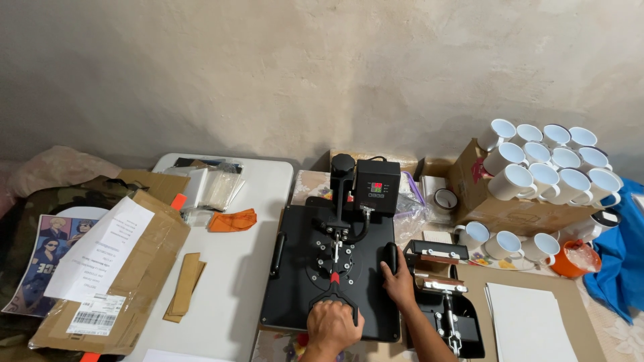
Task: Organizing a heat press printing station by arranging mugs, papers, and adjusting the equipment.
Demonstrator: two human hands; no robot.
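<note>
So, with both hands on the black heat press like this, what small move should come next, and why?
Probably lift the front lever a little. The left hand is closed around the lever handle, the right hand grips the side handle and steadies the heat press, and the top plate lies flat and closed.

both forearms (pixel 429 338) cut off by bottom edge.

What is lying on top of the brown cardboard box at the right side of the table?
White mugs lie on their sides, stacked in rows on the cardboard box, openings toward the camera. More white mugs stand on the table before it. What the closed box holds is hidden.
</note>
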